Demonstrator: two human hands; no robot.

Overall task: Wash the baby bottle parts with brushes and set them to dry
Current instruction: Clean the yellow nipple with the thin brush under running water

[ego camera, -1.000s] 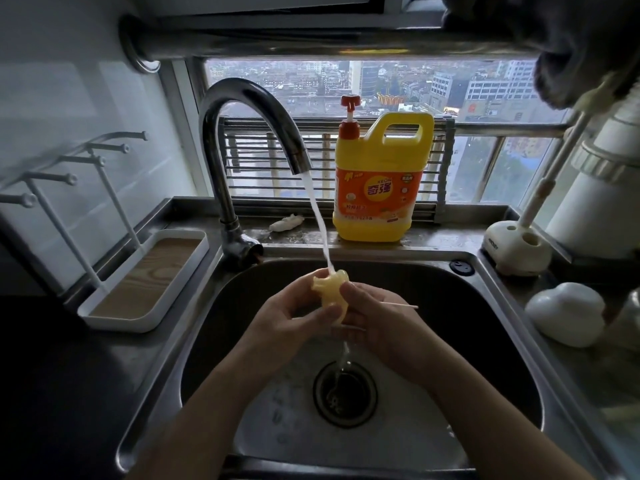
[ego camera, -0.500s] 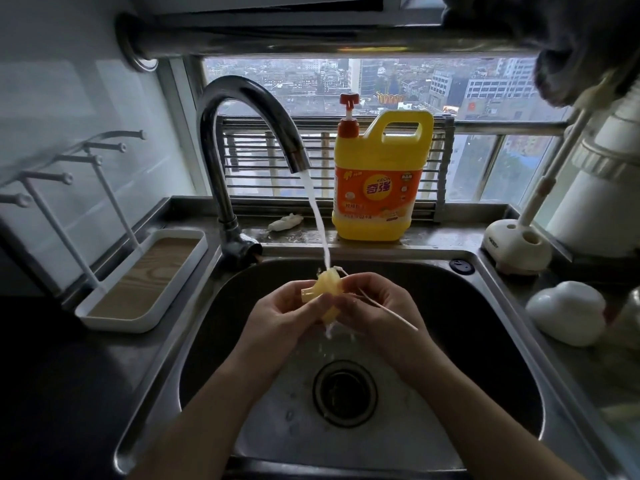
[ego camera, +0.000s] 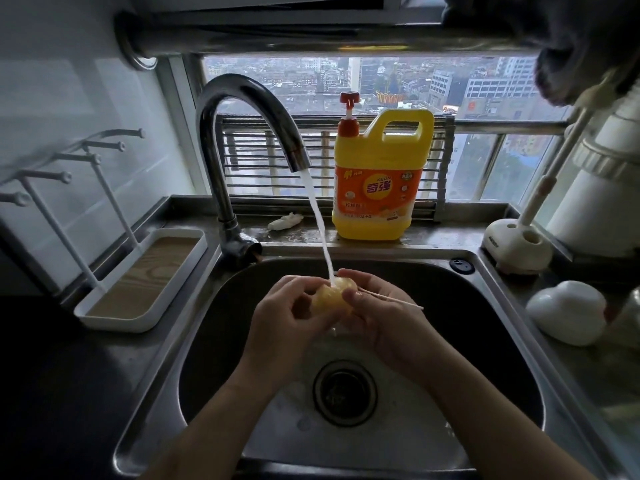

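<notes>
Head view: the yellow bottle part [ego camera: 330, 296] sits mid-frame under the tap stream [ego camera: 320, 230] above the sink [ego camera: 478, 327], pinched between curled fingers of the left hand [ego camera: 282, 308] and right hand [ego camera: 379, 318], the latter also gripping a thin brush stem [ego camera: 391, 300] pointing right.

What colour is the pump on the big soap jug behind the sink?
Red pump on a yellow jug, clear in the head view.

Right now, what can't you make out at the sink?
Head view, yellowish part: mostly covered by the left hand and right hand, so its shape is unclear.
Head view, thin stick: its working end is hidden inside the right hand's grip.
Head view, drying rack: leftmost pegs cut off by the left edge.
</notes>
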